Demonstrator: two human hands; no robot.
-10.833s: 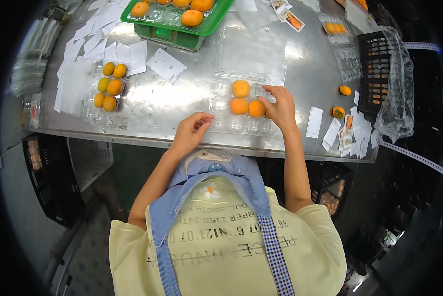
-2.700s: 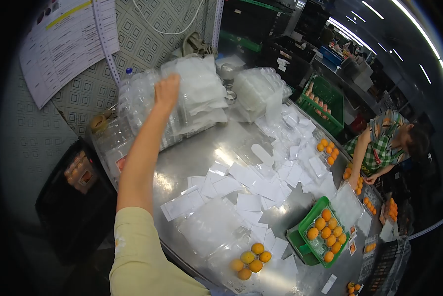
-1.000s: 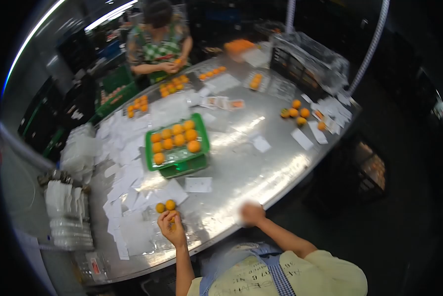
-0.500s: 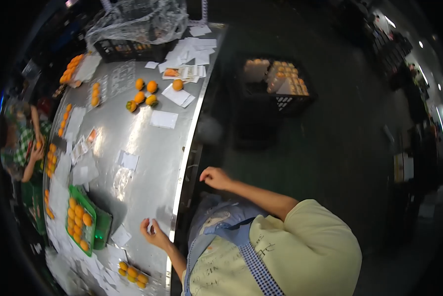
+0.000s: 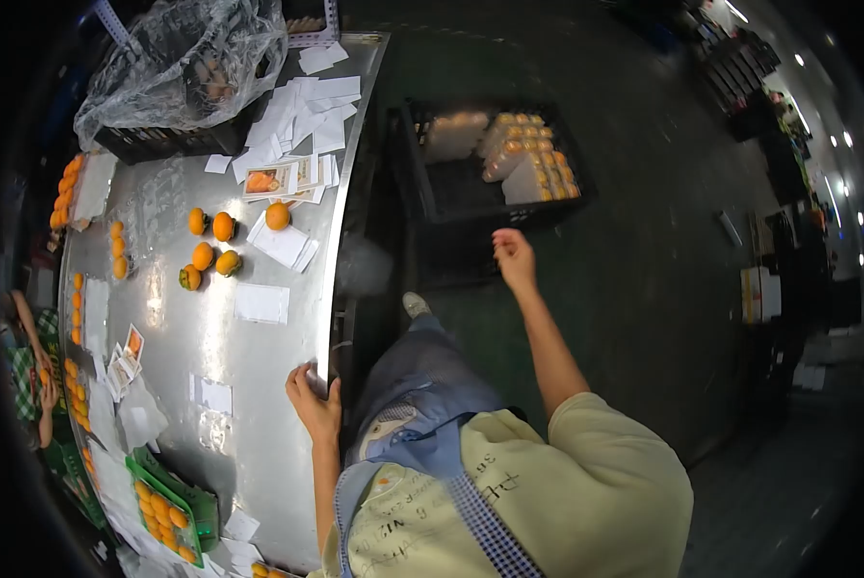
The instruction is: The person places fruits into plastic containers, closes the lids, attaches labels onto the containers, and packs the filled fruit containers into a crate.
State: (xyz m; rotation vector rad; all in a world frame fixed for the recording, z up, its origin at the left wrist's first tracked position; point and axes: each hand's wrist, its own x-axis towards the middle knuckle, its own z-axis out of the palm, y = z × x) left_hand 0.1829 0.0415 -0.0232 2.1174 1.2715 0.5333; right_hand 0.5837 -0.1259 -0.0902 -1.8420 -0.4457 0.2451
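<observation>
Crate (image 5: 495, 216) with packs of orange fruit (image 5: 540, 154) sits beside the desk (image 5: 278, 448), right hand (image 5: 515, 260) near it, kinda loosely curled. Left hand (image 5: 314, 405) is half open, right at the desk's edge.

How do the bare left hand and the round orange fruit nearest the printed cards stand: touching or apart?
Apart. The head view shows grey metal tabletop between left hand and fruit.

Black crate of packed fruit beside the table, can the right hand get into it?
Likely yes: the right hand looks empty, the crate is open on top, and nothing visible stands between them.
</observation>
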